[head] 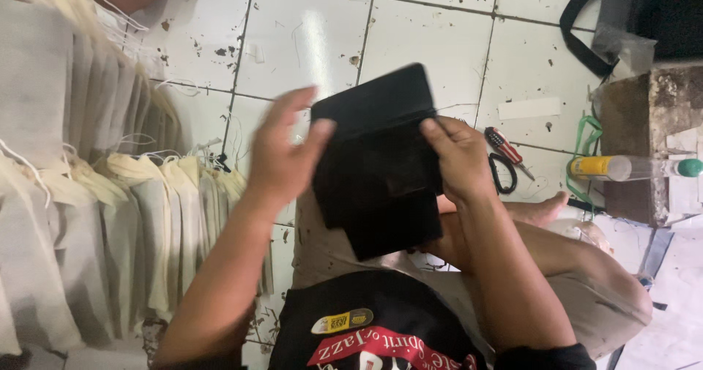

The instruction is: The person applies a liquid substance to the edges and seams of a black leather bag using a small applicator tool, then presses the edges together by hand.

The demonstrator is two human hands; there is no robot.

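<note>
I sit on a white tiled floor with a flat black pouch (pixel 377 161) held over my lap. My right hand (pixel 460 158) grips its right edge, thumb on top. My left hand (pixel 282 150) is at the pouch's left edge, its thumb on the black surface and its fingers spread and raised. The pouch shows a folded flap across its upper half. My bent legs in light trousers lie under it.
Overlapping rows of beige cloth bags with strings (pixel 110 194) cover the floor at left. Scissors (pixel 504 171) and a red-handled tool (pixel 505 149) lie right of the pouch. A clear tube with a yellow label (pixel 630 168) rests on a worn box (pixel 648 139). Black bags (pixel 659 19) sit top right.
</note>
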